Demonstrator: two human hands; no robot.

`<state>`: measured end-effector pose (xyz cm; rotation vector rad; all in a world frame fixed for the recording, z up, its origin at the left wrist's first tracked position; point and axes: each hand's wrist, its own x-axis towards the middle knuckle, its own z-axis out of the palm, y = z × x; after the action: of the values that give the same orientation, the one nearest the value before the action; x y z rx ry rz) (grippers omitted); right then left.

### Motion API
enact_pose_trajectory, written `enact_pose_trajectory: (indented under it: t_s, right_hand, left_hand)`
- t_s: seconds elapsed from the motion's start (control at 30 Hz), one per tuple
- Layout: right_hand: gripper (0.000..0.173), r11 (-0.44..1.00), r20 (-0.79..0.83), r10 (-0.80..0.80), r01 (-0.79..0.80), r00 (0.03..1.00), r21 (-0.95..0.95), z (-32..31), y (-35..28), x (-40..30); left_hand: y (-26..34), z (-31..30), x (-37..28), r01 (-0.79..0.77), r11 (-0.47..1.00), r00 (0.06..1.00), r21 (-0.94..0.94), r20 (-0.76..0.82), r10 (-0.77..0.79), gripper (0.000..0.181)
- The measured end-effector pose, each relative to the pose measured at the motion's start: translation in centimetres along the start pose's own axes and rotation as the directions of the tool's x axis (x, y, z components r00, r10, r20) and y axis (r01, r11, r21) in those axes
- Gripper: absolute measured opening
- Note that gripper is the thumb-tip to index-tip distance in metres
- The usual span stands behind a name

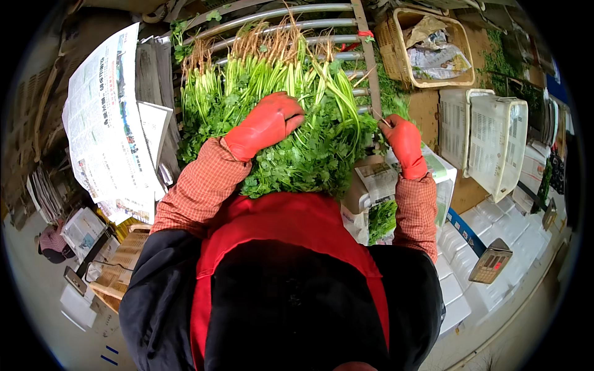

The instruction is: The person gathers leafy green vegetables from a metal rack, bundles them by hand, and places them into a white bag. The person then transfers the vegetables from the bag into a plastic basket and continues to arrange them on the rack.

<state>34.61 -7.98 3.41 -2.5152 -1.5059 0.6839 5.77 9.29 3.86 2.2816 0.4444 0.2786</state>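
A broad pile of coriander (306,162) lies before me, roots pointing away and leaves towards my red apron. It rests on a slatted rack of metal tubes (320,8). My left hand (269,123), in a red rubber glove, lies on the pile where stems meet leaves. Its fingers are curled, and whether they grip any stems is hidden. At the pile's right edge my right hand (403,139), gloved alike, pinches a thin pale stem (381,118) between thumb and fingertips. Below its wrist is a newspaper-lined container (363,192) with greens (383,222) inside.
Newspaper sheets (106,125) stand in a stack at the rack's left. Beyond the rack's right side is a yellowish plastic crate (389,51) holding crumpled paper. White plastic crates (496,143), foam boxes (510,232) and a scale's display unit (492,262) are further right.
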Motion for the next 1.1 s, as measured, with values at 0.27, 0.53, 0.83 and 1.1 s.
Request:
enact_pose_trajectory:
  t_s: [0.27, 0.53, 0.83, 1.1]
  right_hand:
    - [0.021, 0.986, -0.001, -0.032, 0.032, 0.999, 0.163, -1.7, -1.3, 0.8]
    - [0.022, 0.981, -0.040, -0.186, 0.188, 0.982, 0.057, -5.9, 0.2, 2.3]
    - [0.031, 0.993, 0.186, -0.117, 0.121, 0.975, -0.007, -1.6, 3.7, 5.5]
    - [0.043, 0.946, -0.004, -0.034, 0.034, 0.999, 0.323, -2.1, -6.6, 10.4]
  left_hand:
    - [3.5, 6.1, 7.9, -0.129, 0.983, 0.963, 0.134, -0.218, 0.156, 0.017]
    - [0.0, 3.5, 3.7, -0.260, 0.964, 0.965, 0.052, 0.035, 0.258, 0.009]
    - [1.5, 4.0, 1.2, -0.277, 0.925, 0.960, 0.259, 0.113, 0.256, 0.012]
    - [3.9, 5.3, 3.9, -0.105, 0.984, 0.994, 0.142, -0.029, 0.110, 0.010]
